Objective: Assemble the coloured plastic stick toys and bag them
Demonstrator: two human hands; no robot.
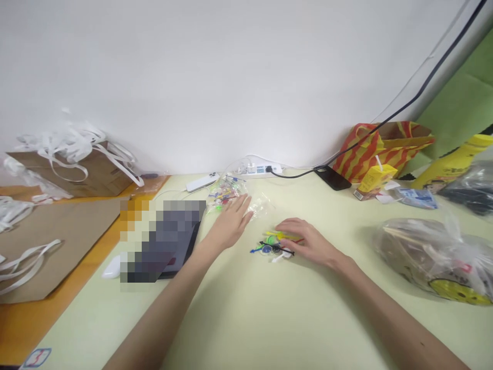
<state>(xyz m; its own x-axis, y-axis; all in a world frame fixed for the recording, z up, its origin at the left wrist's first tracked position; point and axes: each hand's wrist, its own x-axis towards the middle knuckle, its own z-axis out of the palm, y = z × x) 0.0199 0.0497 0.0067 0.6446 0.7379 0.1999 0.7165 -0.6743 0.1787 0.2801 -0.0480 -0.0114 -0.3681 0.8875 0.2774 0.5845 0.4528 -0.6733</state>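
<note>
Pale counter (246, 318): left hand (229, 226) flat beside clear bag (231, 194); right hand (308, 241) touching small coloured plastic pieces (274, 245).

Two hands, left hand (231, 223) and right hand (308, 242), one table (246, 318), one small heap of coloured plastic picks (275, 245), one clear bag of picks (227, 194), one power strip (260, 169), two brown paper bags (57, 231), one striped bag (385, 144), one yellow juice carton (375, 181)

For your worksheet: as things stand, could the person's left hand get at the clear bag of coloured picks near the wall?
Probably yes. The left hand lies flat with its fingertips at the clear bag of coloured picks, and nothing stands between them on the table.
</note>
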